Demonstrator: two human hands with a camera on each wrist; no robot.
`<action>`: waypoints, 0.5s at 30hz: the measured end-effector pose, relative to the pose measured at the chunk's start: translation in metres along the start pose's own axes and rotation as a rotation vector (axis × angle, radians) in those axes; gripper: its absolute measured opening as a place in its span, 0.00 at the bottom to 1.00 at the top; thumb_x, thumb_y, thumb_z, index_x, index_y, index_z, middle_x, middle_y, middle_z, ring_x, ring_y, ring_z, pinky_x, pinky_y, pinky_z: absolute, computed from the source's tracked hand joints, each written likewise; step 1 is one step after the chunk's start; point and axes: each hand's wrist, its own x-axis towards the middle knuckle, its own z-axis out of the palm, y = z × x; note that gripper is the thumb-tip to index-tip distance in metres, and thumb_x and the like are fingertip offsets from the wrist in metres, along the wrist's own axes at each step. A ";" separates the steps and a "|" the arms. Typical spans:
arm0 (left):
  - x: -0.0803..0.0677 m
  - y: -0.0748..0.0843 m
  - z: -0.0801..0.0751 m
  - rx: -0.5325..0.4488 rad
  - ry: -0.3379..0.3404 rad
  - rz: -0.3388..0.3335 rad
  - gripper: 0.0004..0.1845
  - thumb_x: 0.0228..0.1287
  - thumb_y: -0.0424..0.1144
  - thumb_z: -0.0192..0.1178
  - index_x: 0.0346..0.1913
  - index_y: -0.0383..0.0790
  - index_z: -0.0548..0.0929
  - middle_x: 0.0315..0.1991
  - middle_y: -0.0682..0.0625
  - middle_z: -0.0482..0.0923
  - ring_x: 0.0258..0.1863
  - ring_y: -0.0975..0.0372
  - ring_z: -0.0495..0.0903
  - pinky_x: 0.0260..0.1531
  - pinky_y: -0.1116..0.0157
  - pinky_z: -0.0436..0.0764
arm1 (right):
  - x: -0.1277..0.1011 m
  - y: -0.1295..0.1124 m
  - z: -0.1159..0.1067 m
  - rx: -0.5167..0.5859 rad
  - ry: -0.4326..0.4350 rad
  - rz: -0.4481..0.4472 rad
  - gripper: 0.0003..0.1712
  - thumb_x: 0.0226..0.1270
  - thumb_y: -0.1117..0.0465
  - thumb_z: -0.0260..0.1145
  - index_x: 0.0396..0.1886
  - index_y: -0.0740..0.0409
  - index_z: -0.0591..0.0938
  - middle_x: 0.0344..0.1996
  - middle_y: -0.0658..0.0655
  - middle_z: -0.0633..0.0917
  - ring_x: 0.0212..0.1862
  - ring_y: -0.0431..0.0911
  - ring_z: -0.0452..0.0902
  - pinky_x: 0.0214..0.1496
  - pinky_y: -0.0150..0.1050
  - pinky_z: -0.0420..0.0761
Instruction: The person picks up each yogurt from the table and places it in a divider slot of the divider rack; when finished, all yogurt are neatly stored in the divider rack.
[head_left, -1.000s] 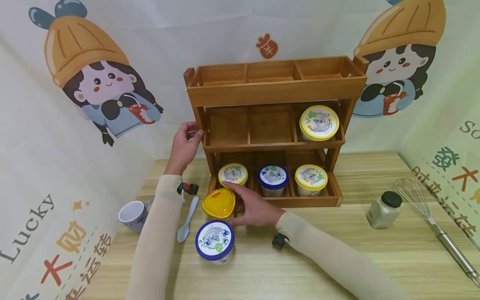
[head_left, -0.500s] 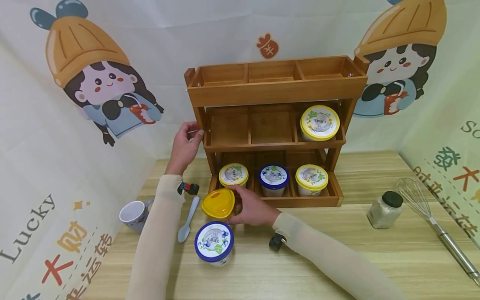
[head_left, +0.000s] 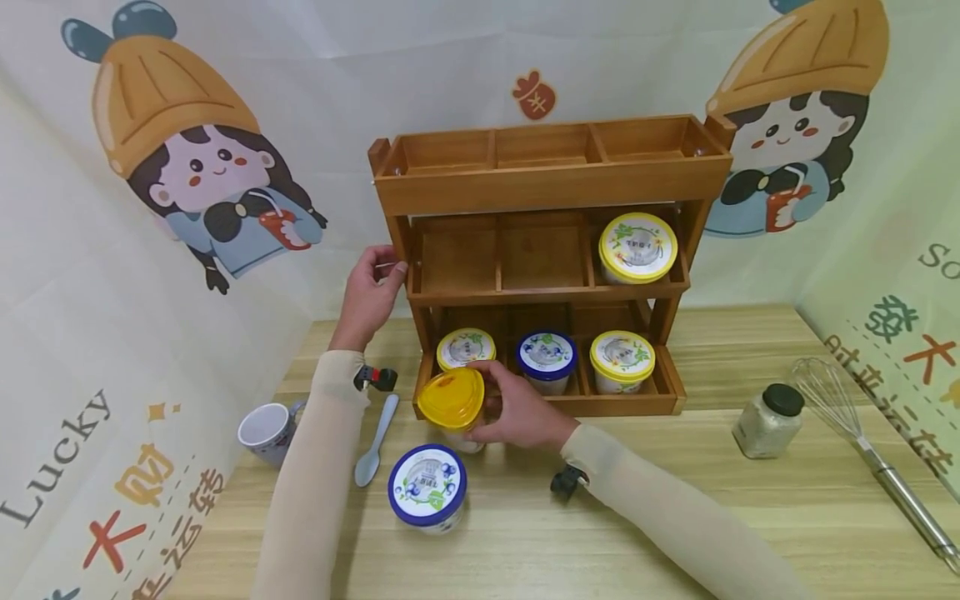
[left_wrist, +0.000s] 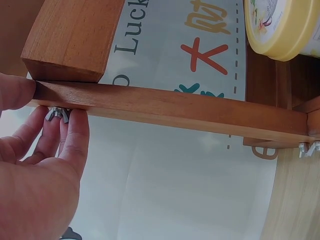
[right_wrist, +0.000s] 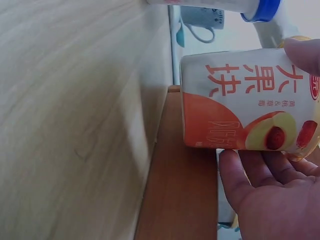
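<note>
Right hand (head_left: 517,410) clamped round cup (right_wrist: 235,107); cup sits left of palm, by rack's (head_left: 555,188) bottom front edge, near left corner. Cup smooth, printed, tapered; lid (head_left: 452,398) glossy yellow, rounded-triangular. Left hand (head_left: 369,293) pinches rack's left upright (left_wrist: 165,103), grained brown wood, fingers at metal wing nut (left_wrist: 58,114).

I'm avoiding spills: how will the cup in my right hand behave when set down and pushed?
The cup is probably stiff, undented near the fingers. Its shiny lid may be slippery. Taller than wide, it could tip.
</note>
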 end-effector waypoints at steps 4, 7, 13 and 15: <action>0.000 -0.001 -0.001 -0.008 -0.001 0.005 0.24 0.80 0.45 0.58 0.69 0.36 0.74 0.65 0.38 0.77 0.64 0.48 0.80 0.63 0.56 0.80 | -0.004 -0.001 -0.006 0.010 0.026 -0.055 0.57 0.52 0.59 0.86 0.78 0.50 0.64 0.69 0.55 0.77 0.64 0.50 0.81 0.70 0.47 0.81; 0.000 0.000 -0.001 -0.007 -0.003 0.004 0.24 0.80 0.46 0.59 0.69 0.36 0.73 0.65 0.39 0.77 0.64 0.48 0.79 0.64 0.55 0.80 | -0.006 -0.002 -0.011 0.043 0.043 -0.093 0.56 0.52 0.62 0.86 0.78 0.52 0.64 0.70 0.57 0.77 0.63 0.53 0.82 0.70 0.49 0.81; -0.002 0.001 -0.001 -0.001 -0.005 -0.004 0.24 0.80 0.47 0.58 0.69 0.37 0.73 0.66 0.39 0.77 0.65 0.48 0.79 0.65 0.53 0.80 | -0.013 -0.007 -0.022 0.082 0.080 -0.138 0.55 0.53 0.63 0.84 0.78 0.52 0.64 0.70 0.58 0.76 0.64 0.54 0.81 0.69 0.51 0.82; -0.002 0.002 -0.001 -0.004 -0.007 -0.006 0.24 0.80 0.47 0.58 0.69 0.37 0.73 0.66 0.39 0.77 0.65 0.49 0.79 0.64 0.54 0.80 | -0.015 -0.010 -0.026 0.067 0.098 -0.151 0.56 0.52 0.62 0.84 0.78 0.52 0.64 0.70 0.58 0.76 0.64 0.54 0.80 0.69 0.52 0.82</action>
